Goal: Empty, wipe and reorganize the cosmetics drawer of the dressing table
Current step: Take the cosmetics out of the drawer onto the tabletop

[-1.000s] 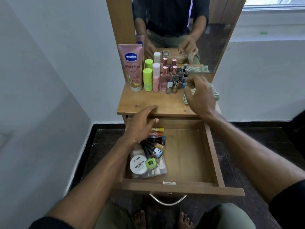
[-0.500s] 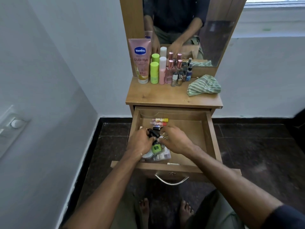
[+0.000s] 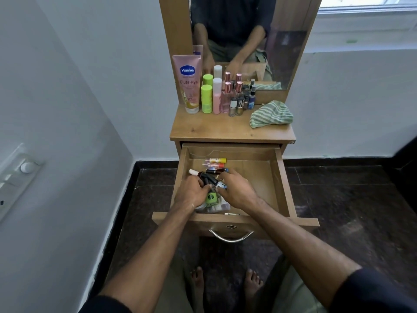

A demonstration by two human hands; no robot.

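Note:
The open wooden drawer [image 3: 282, 181] of the dressing table holds a heap of small cosmetics at its left side. My left hand [image 3: 191, 193] is in the heap, its fingers curled round some dark tubes [image 3: 206, 178]. My right hand [image 3: 238, 191] lies close beside it and pinches a small bottle with a white and blue label [image 3: 221, 185]. A green jar [image 3: 211, 198] shows between the two hands. Two thin tubes with yellow and red caps [image 3: 215, 162] lie loose at the back of the drawer. The drawer's right half is bare wood.
On the tabletop [image 3: 216, 129] stand a pink Vaseline tube [image 3: 188, 82], green bottles [image 3: 207, 98], a pink bottle [image 3: 217, 96] and several nail polish bottles [image 3: 238, 105]. A striped green cloth [image 3: 270, 114] lies at the right. The mirror is behind, a wall at the left.
My right hand came down from the bottles on the tabletop into the drawer. My left hand moved from the drawer's back edge onto the heap and closed on the dark tubes.

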